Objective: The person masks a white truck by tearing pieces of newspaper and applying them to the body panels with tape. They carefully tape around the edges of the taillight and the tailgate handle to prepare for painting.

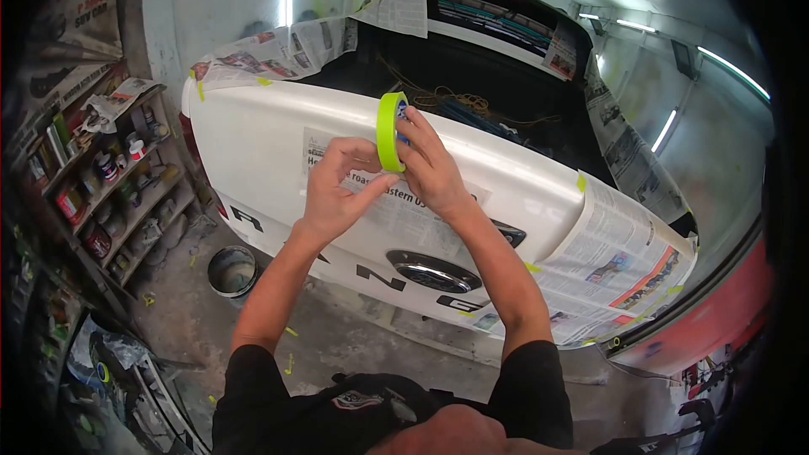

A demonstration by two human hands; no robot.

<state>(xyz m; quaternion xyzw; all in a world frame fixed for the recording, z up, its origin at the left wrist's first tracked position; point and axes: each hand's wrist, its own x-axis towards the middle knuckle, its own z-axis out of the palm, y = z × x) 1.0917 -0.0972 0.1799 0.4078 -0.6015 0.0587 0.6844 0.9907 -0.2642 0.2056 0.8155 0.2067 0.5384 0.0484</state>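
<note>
A roll of bright yellow-green tape (388, 132) is held upright in front of the white tailgate (278, 131). My right hand (430, 164) grips the roll from its right side, with fingers in its core. On the roll's left, my left hand (341, 190) has its thumb and fingers bent toward each other near the lower edge; what lies between them is too small to make out. Behind both hands, a newspaper sheet (400, 202) lies against the tailgate, partly hidden by them.
More newspaper (615, 261) covers the tailgate's right side, with yellow-green tape pieces at its edges. Shelves with cans and bottles (126, 194) stand at the left. A bucket (233, 271) sits on the floor below. Cords (459, 104) lie in the truck bed.
</note>
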